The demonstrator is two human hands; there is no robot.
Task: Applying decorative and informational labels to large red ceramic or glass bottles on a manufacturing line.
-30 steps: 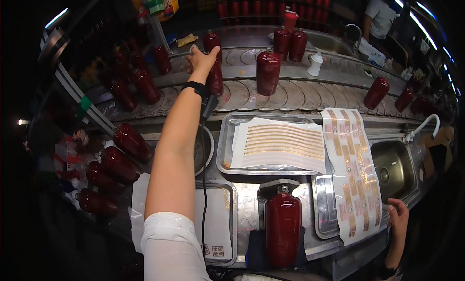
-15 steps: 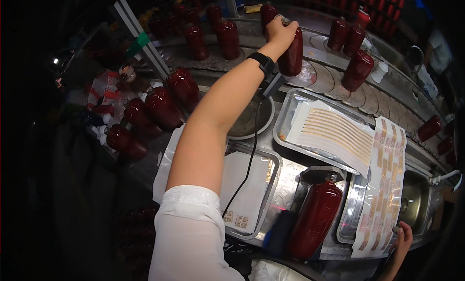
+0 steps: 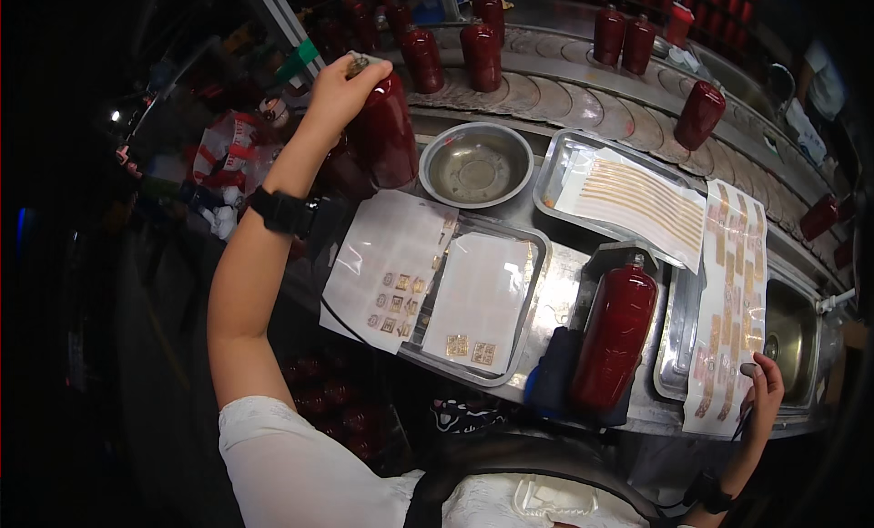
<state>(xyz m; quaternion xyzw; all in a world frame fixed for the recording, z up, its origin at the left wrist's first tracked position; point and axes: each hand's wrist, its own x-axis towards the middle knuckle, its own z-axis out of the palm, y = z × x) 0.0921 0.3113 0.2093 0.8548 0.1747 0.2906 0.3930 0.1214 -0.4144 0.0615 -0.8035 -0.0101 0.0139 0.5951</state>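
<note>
My left hand (image 3: pixel 350 96) grips a dark red glossy bottle (image 3: pixel 389 137) by its neck, over the left end of the bench beside other red bottles. At the lower right, my right hand (image 3: pixel 767 391) is by the edge of a long sheet of gold-and-pink decals (image 3: pixel 726 309). Its fingers are bent around a small grey rounded thing (image 3: pixel 747 370), too small to name. Between my hands another red bottle (image 3: pixel 614 337) lies tilted in a dark cradle, neck pointing away from me.
A round metal bowl (image 3: pixel 476 168) stands mid-bench. Metal trays hold a gold-striped sheet (image 3: pixel 628 200) and a white decal sheet (image 3: pixel 481 296); another decal sheet (image 3: pixel 382 264) lies left. Behind runs a curved plated conveyor (image 3: pixel 583 105) with several red bottles. A sink (image 3: pixel 790 355) is at right.
My left hand has carried the red bottle from over the conveyor leftward to the bench's left end. The bowl and left decal sheet are uncovered. My right hand stays by the sheet.
</note>
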